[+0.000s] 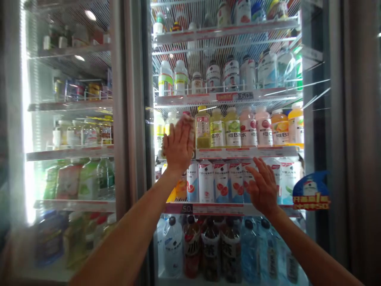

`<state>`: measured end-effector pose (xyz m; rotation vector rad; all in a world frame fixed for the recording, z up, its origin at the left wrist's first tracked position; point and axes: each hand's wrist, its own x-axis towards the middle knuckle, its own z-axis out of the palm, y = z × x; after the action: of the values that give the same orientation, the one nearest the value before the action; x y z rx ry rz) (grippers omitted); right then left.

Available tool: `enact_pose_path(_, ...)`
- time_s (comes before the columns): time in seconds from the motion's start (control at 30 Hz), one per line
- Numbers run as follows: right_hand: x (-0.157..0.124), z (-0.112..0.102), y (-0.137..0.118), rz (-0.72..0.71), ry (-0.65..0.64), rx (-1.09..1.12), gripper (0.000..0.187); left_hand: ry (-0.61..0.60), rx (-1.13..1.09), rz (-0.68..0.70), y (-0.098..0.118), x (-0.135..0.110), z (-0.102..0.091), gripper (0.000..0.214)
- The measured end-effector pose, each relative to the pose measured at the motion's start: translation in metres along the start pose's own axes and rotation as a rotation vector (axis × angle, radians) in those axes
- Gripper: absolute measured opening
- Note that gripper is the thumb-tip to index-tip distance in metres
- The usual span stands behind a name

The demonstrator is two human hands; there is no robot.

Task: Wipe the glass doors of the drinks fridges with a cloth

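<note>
My left hand (178, 145) is raised with its fingers stretched out flat, at the glass door of a lit drinks cooler. A pale pinkish patch shows at its fingertips; I cannot make out what it is. Beside those fingers, behind the glass, stands a yellow-capped bottle (203, 127). My right hand (263, 186) is lower and to the right, its fingers apart and slightly bent, with nothing visible in it. Behind it is a row of white and blue cartons (222, 182) with red fruit prints. Whether this hand touches the glass, I cannot tell.
A blue and red sticker (311, 190) is on the door at the right. Dark-capped bottles (211, 248) fill the bottom shelf. Orange drink bottles (279, 127) stand at the middle right. Left of the metal door frame (126, 99) is another stocked cooler section.
</note>
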<state>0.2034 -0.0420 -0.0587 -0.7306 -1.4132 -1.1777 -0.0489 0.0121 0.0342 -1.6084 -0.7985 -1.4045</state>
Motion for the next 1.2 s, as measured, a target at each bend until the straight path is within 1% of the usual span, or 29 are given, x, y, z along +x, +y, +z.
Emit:
enact_pose_path(0.03,0.0,0.0,0.0,0.002,-0.001,-0.001,0.043,0.003,-0.013,-0.009,0.0,0.0,0.0,0.051)
enact_pose_path(0.07,-0.001,0.0,0.001,0.003,-0.003,-0.004,0.043,-0.027,-0.037,0.083,0.003,-0.005,0.001,0.052)
enact_pose_path(0.13,-0.001,0.001,0.002,0.003,-0.007,-0.012,0.044,-0.125,-0.086,0.381,0.016,-0.022,0.004,0.052)
enact_pose_path(0.17,0.0,0.001,0.001,0.004,-0.008,-0.018,0.045,-0.159,-0.101,0.484,0.025,-0.031,0.006,0.051)
enact_pose_path(0.2,0.002,0.001,0.0,0.01,-0.006,-0.026,0.046,-0.17,-0.107,0.526,0.033,-0.039,0.008,0.05)
enact_pose_path(0.23,0.004,0.002,-0.004,0.019,0.004,-0.03,0.047,-0.164,-0.109,0.513,0.04,-0.044,0.01,0.048)
enact_pose_path(0.3,0.011,0.005,-0.016,0.015,0.027,0.009,0.05,-0.149,-0.135,0.441,0.049,-0.045,0.008,0.048)
enact_pose_path(0.37,0.021,0.013,-0.036,-0.021,0.015,0.107,0.05,-0.163,-0.218,0.403,0.046,-0.039,0.001,0.052)
enact_pose_path(0.43,0.031,0.025,-0.06,-0.026,-0.02,0.161,0.048,-0.157,-0.325,0.364,0.03,-0.034,-0.009,0.058)
enact_pose_path(0.5,0.045,0.042,-0.086,0.048,-0.039,0.114,0.044,-0.08,-0.367,0.24,0.005,-0.032,-0.018,0.061)
enact_pose_path(0.57,0.061,0.059,-0.107,0.141,-0.044,0.03,0.041,0.025,-0.278,0.018,-0.021,-0.035,-0.02,0.056)
enact_pose_path(0.6,0.07,0.065,-0.112,0.169,-0.049,-0.006,0.039,0.043,-0.21,-0.067,-0.031,-0.037,-0.019,0.055)
enact_pose_path(0.63,0.076,0.069,-0.114,0.168,-0.056,-0.039,0.037,0.04,-0.145,-0.116,-0.038,-0.039,-0.017,0.055)
enact_pose_path(0.67,0.081,0.069,-0.109,0.135,-0.065,-0.072,0.034,0.022,-0.093,-0.131,-0.043,-0.041,-0.015,0.056)
enact_pose_path(0.7,0.083,0.064,-0.097,0.075,-0.075,-0.106,0.031,0.0,-0.056,-0.124,-0.044,-0.042,-0.013,0.058)
enact_pose_path(0.73,0.081,0.054,-0.078,0.013,-0.089,-0.14,0.029,-0.013,-0.034,-0.111,-0.044,-0.043,-0.011,0.06)
enact_pose_path(0.77,0.075,0.04,-0.052,-0.047,-0.095,-0.177,0.027,-0.012,-0.022,-0.102,-0.042,-0.044,-0.01,0.061)
enact_pose_path(0.8,0.068,0.022,-0.021,-0.057,-0.094,-0.218,0.028,-0.005,-0.013,-0.098,-0.04,-0.044,-0.009,0.061)
enact_pose_path(0.83,0.059,0.003,0.012,0.024,-0.08,-0.273,0.028,0.001,-0.005,-0.096,-0.038,-0.044,-0.009,0.061)
enact_pose_path(0.87,0.051,-0.015,0.043,0.149,-0.012,-0.334,0.029,0.006,0.002,-0.092,-0.036,-0.044,-0.008,0.062)
enact_pose_path(0.9,0.044,-0.028,0.07,0.292,0.107,-0.393,0.031,0.01,0.011,-0.089,-0.034,-0.044,-0.008,0.063)
enact_pose_path(0.93,0.039,-0.035,0.087,0.419,0.224,-0.424,0.036,0.015,0.019,-0.087,-0.033,-0.043,-0.008,0.064)
enact_pose_path(0.97,0.038,-0.036,0.093,0.458,0.26,-0.431,0.04,0.019,0.025,-0.085,-0.033,-0.043,-0.008,0.064)
enact_pose_path(1.0,0.039,-0.03,0.087,0.454,0.266,-0.43,0.043,0.022,0.029,-0.086,-0.033,-0.043,-0.009,0.064)
enact_pose_path(1.03,0.041,-0.019,0.071,0.415,0.24,-0.419,0.044,0.021,0.03,-0.087,-0.033,-0.043,-0.009,0.064)
enact_pose_path(1.07,0.045,-0.006,0.048,0.345,0.181,-0.397,0.043,0.015,0.029,-0.089,-0.034,-0.043,-0.009,0.064)
enact_pose_path(1.13,0.052,0.018,0.003,0.084,-0.073,-0.296,0.043,-0.002,0.025,-0.098,-0.035,-0.043,-0.011,0.064)
enact_pose_path(1.17,0.054,0.024,-0.01,-0.069,-0.175,-0.236,0.044,-0.009,0.023,-0.102,-0.035,-0.043,-0.011,0.065)
enact_pose_path(1.2,0.055,0.024,-0.014,-0.163,-0.251,-0.202,0.045,-0.011,0.022,-0.106,-0.035,-0.043,-0.011,0.065)
